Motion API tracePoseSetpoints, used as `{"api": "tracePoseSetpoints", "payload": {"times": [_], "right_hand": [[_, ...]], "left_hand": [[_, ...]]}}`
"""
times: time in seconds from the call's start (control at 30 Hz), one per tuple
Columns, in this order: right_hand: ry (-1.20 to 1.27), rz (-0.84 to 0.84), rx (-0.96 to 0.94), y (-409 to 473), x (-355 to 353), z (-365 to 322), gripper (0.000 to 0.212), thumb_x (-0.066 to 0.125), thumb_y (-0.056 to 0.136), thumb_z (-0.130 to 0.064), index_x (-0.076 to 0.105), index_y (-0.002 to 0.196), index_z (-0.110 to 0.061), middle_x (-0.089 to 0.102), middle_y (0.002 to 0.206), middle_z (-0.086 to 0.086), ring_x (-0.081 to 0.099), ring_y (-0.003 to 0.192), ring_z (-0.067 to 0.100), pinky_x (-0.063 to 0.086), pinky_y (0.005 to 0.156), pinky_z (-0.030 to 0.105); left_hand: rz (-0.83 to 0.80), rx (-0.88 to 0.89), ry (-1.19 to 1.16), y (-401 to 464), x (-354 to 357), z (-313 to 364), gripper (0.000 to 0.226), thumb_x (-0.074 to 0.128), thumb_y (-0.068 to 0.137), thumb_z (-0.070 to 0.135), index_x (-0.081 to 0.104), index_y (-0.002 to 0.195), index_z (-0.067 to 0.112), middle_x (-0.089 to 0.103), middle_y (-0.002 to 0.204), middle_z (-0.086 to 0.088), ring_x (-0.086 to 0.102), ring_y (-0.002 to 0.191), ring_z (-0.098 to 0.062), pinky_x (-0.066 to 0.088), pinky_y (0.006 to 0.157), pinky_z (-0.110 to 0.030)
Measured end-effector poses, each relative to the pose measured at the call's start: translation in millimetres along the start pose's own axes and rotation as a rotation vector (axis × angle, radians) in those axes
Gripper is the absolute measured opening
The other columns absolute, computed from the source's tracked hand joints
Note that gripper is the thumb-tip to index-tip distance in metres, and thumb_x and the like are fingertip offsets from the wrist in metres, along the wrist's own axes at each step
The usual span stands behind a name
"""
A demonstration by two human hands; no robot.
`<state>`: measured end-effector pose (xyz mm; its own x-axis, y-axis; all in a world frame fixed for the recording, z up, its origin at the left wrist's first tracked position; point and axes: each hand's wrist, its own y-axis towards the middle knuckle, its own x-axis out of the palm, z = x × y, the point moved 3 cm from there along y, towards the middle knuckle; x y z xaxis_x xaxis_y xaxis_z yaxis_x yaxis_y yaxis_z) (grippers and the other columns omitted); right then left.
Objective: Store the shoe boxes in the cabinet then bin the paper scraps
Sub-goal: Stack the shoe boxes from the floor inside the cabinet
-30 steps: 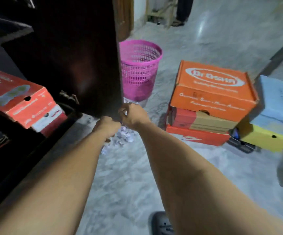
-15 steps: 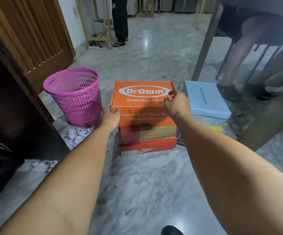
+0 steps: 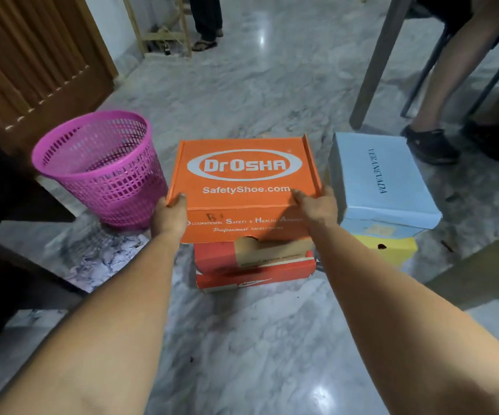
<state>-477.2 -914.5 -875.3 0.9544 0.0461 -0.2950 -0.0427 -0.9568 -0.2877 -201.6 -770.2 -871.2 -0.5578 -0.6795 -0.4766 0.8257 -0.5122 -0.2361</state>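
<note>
An orange Dr Osha shoe box (image 3: 243, 181) tops a stack on the floor, above a red and tan box (image 3: 254, 256) and a red Nike box (image 3: 242, 281). My left hand (image 3: 169, 215) grips its near left corner, thumb on the lid. My right hand (image 3: 317, 205) grips its near right corner, thumb on the lid. To the right a light blue box (image 3: 383, 181) lies on a yellow box (image 3: 392, 250). Crumpled paper scraps (image 3: 104, 259) lie on the floor beside the pink mesh bin (image 3: 101, 166). The dark cabinet (image 3: 0, 265) stands at the left edge.
A seated person's legs and dark shoes (image 3: 434, 145) are at the right, beside a grey table leg (image 3: 374, 61). Another person's feet (image 3: 206, 40) stand far back by a wooden frame. A brown slatted door (image 3: 32, 61) is behind the bin.
My hands left the cabinet door and moved right to the orange box. They now hold its near corners. The view has come closer to the stack.
</note>
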Motion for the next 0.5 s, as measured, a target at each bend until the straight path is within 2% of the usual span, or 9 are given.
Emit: {"api": "tracePoseSetpoints", "payload": {"times": [0.07, 0.13, 0.23, 0.3, 0.4, 0.5], "right_hand": [[0.023, -0.009, 0.047, -5, -7, -3, 0.064, 0.081, 0.085, -0.034, 0.053, 0.139, -0.015, 0.068, 0.132, 0.008, 0.067, 0.117, 0.033, 0.052, 0.104, 0.051], [0.043, -0.042, 0.098, -12, -17, -4, 0.067, 0.084, 0.073, -0.038, 0.055, 0.13, -0.018, 0.071, 0.122, 0.005, 0.071, 0.107, 0.031, 0.057, 0.095, 0.056], [-0.011, -0.047, 0.093, -35, -43, 0, 0.059, 0.082, 0.061, -0.047, 0.054, 0.11, -0.028, 0.073, 0.113, 0.003, 0.074, 0.099, 0.031, 0.059, 0.088, 0.059], [-0.04, -0.032, 0.101, -67, -59, -3, 0.057, 0.08, 0.06, -0.05, 0.053, 0.107, -0.033, 0.073, 0.111, 0.001, 0.074, 0.099, 0.031, 0.059, 0.088, 0.06], [-0.044, -0.068, 0.128, -129, -75, -12, 0.059, 0.082, 0.066, -0.048, 0.054, 0.117, -0.035, 0.071, 0.118, -0.002, 0.072, 0.105, 0.029, 0.058, 0.093, 0.06], [-0.069, -0.179, 0.155, -205, -79, -36, 0.064, 0.084, 0.07, -0.049, 0.055, 0.125, -0.035, 0.07, 0.124, 0.0, 0.071, 0.109, 0.03, 0.057, 0.094, 0.062]], "left_hand": [[0.005, -0.025, 0.01, -11, -7, 8, 0.04, 0.055, 0.094, 0.049, 0.061, 0.117, 0.017, 0.069, 0.11, -0.011, 0.066, 0.101, -0.035, 0.054, 0.094, -0.047], [-0.016, -0.05, 0.029, -26, -17, 11, 0.035, 0.056, 0.093, 0.045, 0.06, 0.114, 0.017, 0.068, 0.108, -0.009, 0.064, 0.1, -0.033, 0.053, 0.093, -0.045], [-0.08, -0.085, 0.04, -65, -34, 8, 0.027, 0.06, 0.096, 0.037, 0.055, 0.112, 0.015, 0.063, 0.099, -0.001, 0.06, 0.091, -0.024, 0.044, 0.078, -0.034], [-0.066, -0.154, 0.041, -100, -58, 11, 0.022, 0.062, 0.096, 0.032, 0.051, 0.11, 0.019, 0.06, 0.093, 0.002, 0.058, 0.084, -0.02, 0.041, 0.071, -0.031], [-0.032, -0.31, -0.063, -164, -105, 8, 0.018, 0.065, 0.09, 0.035, 0.05, 0.099, 0.03, 0.064, 0.096, 0.001, 0.064, 0.09, -0.027, 0.055, 0.081, -0.043], [0.063, -0.479, -0.159, -229, -173, -2, 0.017, 0.062, 0.082, 0.041, 0.049, 0.092, 0.038, 0.067, 0.096, 0.002, 0.068, 0.092, -0.028, 0.058, 0.084, -0.054]]}}
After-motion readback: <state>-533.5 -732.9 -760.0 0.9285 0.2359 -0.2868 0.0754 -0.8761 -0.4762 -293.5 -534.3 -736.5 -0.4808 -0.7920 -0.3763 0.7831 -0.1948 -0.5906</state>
